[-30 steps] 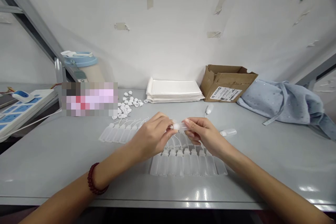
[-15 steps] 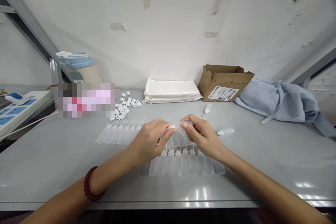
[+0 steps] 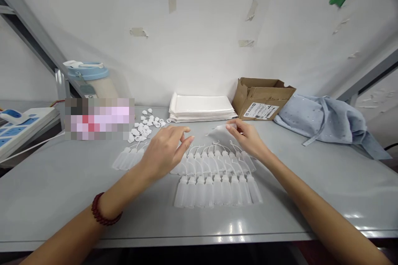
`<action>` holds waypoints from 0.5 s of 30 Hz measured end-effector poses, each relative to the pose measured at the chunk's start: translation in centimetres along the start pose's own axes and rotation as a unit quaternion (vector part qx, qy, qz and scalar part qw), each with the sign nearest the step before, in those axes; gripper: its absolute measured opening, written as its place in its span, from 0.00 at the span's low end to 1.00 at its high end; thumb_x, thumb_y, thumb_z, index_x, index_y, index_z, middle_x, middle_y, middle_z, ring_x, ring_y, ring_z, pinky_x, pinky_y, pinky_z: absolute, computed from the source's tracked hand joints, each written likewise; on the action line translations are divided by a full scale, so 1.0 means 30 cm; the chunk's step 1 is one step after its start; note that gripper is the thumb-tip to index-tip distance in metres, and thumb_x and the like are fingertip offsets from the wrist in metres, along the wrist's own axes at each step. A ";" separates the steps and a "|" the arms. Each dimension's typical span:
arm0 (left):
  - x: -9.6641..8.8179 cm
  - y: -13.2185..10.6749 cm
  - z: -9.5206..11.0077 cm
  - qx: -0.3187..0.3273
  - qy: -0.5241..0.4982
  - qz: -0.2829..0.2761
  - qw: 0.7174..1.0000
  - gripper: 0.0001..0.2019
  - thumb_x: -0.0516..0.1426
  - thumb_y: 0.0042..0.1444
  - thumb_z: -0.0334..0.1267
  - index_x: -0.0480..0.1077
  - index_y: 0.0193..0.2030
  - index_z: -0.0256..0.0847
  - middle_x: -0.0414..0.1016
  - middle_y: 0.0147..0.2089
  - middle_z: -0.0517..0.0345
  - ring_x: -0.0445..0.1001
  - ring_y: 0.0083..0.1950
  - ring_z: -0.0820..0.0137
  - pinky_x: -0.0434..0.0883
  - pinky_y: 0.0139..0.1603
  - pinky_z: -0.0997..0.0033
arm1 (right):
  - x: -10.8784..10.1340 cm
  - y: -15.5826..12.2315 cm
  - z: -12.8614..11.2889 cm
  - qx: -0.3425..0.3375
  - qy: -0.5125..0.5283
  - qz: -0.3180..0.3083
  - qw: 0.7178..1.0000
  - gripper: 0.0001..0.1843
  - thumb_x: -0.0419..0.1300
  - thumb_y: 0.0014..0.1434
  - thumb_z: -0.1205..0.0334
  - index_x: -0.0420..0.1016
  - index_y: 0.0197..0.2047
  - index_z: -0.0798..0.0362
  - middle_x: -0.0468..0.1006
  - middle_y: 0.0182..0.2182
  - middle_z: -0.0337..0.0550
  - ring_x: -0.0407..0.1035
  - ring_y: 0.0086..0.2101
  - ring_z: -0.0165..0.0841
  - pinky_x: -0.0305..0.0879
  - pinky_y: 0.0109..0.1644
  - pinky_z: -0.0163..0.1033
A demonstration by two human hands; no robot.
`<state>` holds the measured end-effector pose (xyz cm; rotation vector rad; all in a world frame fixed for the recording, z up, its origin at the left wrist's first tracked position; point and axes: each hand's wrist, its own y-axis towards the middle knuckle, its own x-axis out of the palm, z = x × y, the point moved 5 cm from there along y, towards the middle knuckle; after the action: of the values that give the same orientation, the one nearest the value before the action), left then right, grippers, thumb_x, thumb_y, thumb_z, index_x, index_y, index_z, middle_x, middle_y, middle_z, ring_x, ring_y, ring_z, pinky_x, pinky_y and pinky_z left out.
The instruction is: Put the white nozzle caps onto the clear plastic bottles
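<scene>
My left hand [image 3: 166,149] hovers over the left part of the bottle rows, fingers apart and holding nothing. My right hand [image 3: 245,134] pinches a translucent plastic bottle [image 3: 218,131], smeared by motion, behind the rows. Two rows of small translucent squeeze bottles lie side by side on the grey table, a front row [image 3: 217,192] and a back row [image 3: 214,161]. Thin white strands arch from their necks. More such bottles [image 3: 124,159] lie at the left, partly hidden by my left hand. Loose white caps [image 3: 143,128] are heaped beyond it.
A stack of white envelopes [image 3: 202,107] lies against the wall beside an open cardboard box [image 3: 264,99]. Blue-grey cloth [image 3: 326,124] lies at the right. A blue-lidded container [image 3: 93,78], a pixelated pink item [image 3: 102,120] and a power strip [image 3: 27,126] stand at the left.
My left hand has let go of the white piece and moved left. My right hand has moved up and away with the bottle. The end bottle of the front row now lies in line.
</scene>
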<state>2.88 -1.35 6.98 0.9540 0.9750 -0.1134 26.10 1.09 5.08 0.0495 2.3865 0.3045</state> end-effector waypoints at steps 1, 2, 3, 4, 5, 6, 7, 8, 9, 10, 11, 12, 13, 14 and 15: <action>-0.004 -0.001 -0.008 -0.015 -0.006 0.001 1.000 0.10 0.50 0.64 0.39 0.67 0.46 0.36 0.73 0.32 0.55 0.72 0.36 0.66 0.69 0.38 0.66 | -0.023 0.012 0.015 -0.002 -0.035 -0.001 0.999 0.23 0.55 0.58 0.43 0.70 0.46 0.53 0.64 0.22 0.36 0.60 0.25 0.32 0.55 0.31 0.37; -0.007 -0.002 -0.014 -0.026 -0.010 0.003 1.000 0.10 0.50 0.64 0.39 0.67 0.46 0.36 0.74 0.33 0.55 0.72 0.37 0.66 0.70 0.37 0.66 | -0.049 0.021 0.026 -0.004 -0.087 -0.002 0.996 0.27 0.56 0.57 0.42 0.68 0.53 0.51 0.66 0.25 0.37 0.63 0.27 0.35 0.57 0.33 0.38; -0.009 -0.003 -0.017 -0.032 -0.012 0.006 0.999 0.10 0.51 0.64 0.39 0.67 0.47 0.36 0.74 0.33 0.55 0.73 0.38 0.65 0.70 0.36 0.67 | -0.077 0.027 0.036 -0.003 -0.135 -0.006 0.991 0.30 0.55 0.57 0.41 0.64 0.58 0.49 0.69 0.27 0.39 0.65 0.29 0.37 0.58 0.34 0.39; -0.011 -0.004 -0.018 -0.036 -0.013 0.009 0.999 0.10 0.51 0.64 0.39 0.67 0.47 0.36 0.75 0.33 0.55 0.73 0.38 0.65 0.70 0.35 0.68 | -0.108 0.030 0.044 0.003 -0.165 -0.014 0.986 0.31 0.52 0.59 0.42 0.61 0.60 0.48 0.71 0.28 0.40 0.66 0.31 0.38 0.59 0.35 0.40; -0.012 -0.004 -0.019 -0.037 -0.012 0.013 0.999 0.10 0.51 0.63 0.39 0.68 0.47 0.36 0.75 0.33 0.55 0.73 0.38 0.65 0.70 0.34 0.68 | -0.137 0.029 0.053 0.012 -0.173 -0.033 0.984 0.29 0.49 0.61 0.42 0.61 0.60 0.48 0.71 0.28 0.41 0.67 0.31 0.37 0.59 0.34 0.39; -0.013 -0.004 -0.019 -0.038 -0.011 0.016 0.999 0.10 0.51 0.63 0.39 0.68 0.47 0.36 0.75 0.33 0.55 0.74 0.38 0.65 0.70 0.34 0.68 | -0.163 0.026 0.062 0.023 -0.170 -0.061 0.983 0.27 0.47 0.62 0.42 0.63 0.58 0.48 0.71 0.27 0.40 0.67 0.29 0.36 0.59 0.33 0.39; -0.013 -0.003 -0.019 -0.038 -0.009 0.019 0.999 0.10 0.51 0.63 0.39 0.68 0.46 0.36 0.76 0.33 0.55 0.74 0.38 0.65 0.70 0.34 0.68 | -0.186 0.021 0.073 0.035 -0.171 -0.094 0.980 0.26 0.47 0.62 0.42 0.67 0.53 0.50 0.71 0.26 0.40 0.66 0.28 0.35 0.58 0.32 0.38; -0.014 -0.002 -0.020 -0.036 -0.007 0.023 0.999 0.10 0.51 0.63 0.38 0.68 0.46 0.36 0.76 0.32 0.55 0.74 0.37 0.65 0.70 0.34 0.68 | -0.204 0.012 0.087 0.054 -0.185 -0.137 0.972 0.25 0.49 0.60 0.41 0.70 0.48 0.51 0.70 0.24 0.39 0.65 0.26 0.34 0.57 0.29 0.37; -0.016 -0.001 -0.020 -0.034 -0.005 0.027 0.999 0.10 0.51 0.63 0.38 0.69 0.45 0.36 0.76 0.32 0.55 0.75 0.36 0.66 0.70 0.34 0.68 | -0.216 0.001 0.105 0.076 -0.197 -0.187 0.959 0.23 0.53 0.57 0.41 0.72 0.44 0.52 0.69 0.23 0.39 0.64 0.25 0.34 0.55 0.27 0.37; -0.018 0.000 -0.021 -0.032 -0.003 0.032 0.999 0.09 0.51 0.63 0.38 0.69 0.44 0.36 0.76 0.31 0.55 0.75 0.36 0.66 0.70 0.34 0.68 | -0.222 -0.014 0.123 0.100 -0.209 -0.239 0.943 0.22 0.57 0.53 0.42 0.74 0.41 0.52 0.70 0.23 0.39 0.64 0.24 0.33 0.55 0.27 0.36; -0.019 0.001 -0.022 -0.032 -0.001 0.034 0.999 0.09 0.51 0.63 0.37 0.69 0.43 0.36 0.76 0.31 0.55 0.75 0.36 0.66 0.70 0.34 0.69 | -0.224 -0.030 0.143 0.127 -0.218 -0.291 0.923 0.21 0.61 0.50 0.44 0.74 0.40 0.52 0.72 0.24 0.40 0.64 0.24 0.33 0.55 0.26 0.36; -0.021 0.002 -0.023 -0.032 0.001 0.035 0.999 0.09 0.51 0.63 0.37 0.69 0.43 0.36 0.76 0.31 0.56 0.75 0.35 0.67 0.70 0.34 0.69 | -0.223 -0.046 0.161 0.156 -0.224 -0.335 0.902 0.21 0.64 0.46 0.47 0.74 0.40 0.52 0.73 0.25 0.40 0.64 0.25 0.33 0.56 0.27 0.36; -0.023 0.003 -0.024 -0.033 0.002 0.036 0.999 0.09 0.51 0.62 0.38 0.70 0.42 0.37 0.76 0.31 0.56 0.75 0.35 0.68 0.70 0.34 0.69 | -0.222 -0.060 0.177 0.184 -0.232 -0.366 0.882 0.21 0.66 0.44 0.50 0.74 0.40 0.52 0.75 0.26 0.40 0.65 0.25 0.33 0.57 0.27 0.36; -0.024 0.003 -0.025 -0.035 0.003 0.036 0.999 0.09 0.51 0.62 0.38 0.70 0.42 0.37 0.77 0.31 0.57 0.75 0.35 0.68 0.70 0.34 0.69 | -0.220 -0.069 0.191 0.209 -0.243 -0.383 0.866 0.21 0.66 0.42 0.53 0.74 0.41 0.51 0.76 0.26 0.40 0.65 0.25 0.33 0.57 0.27 0.36; -0.025 0.004 -0.025 -0.037 0.003 0.034 0.999 0.09 0.51 0.62 0.38 0.70 0.41 0.37 0.77 0.31 0.57 0.75 0.34 0.68 0.70 0.34 0.69 | -0.217 -0.073 0.201 0.229 -0.256 -0.387 0.856 0.20 0.66 0.42 0.57 0.74 0.40 0.50 0.76 0.25 0.39 0.65 0.25 0.33 0.57 0.27 0.36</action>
<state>2.00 -0.98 7.46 0.9179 0.9444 -0.0175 35.08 -0.60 4.57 -0.5351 1.7130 -0.5948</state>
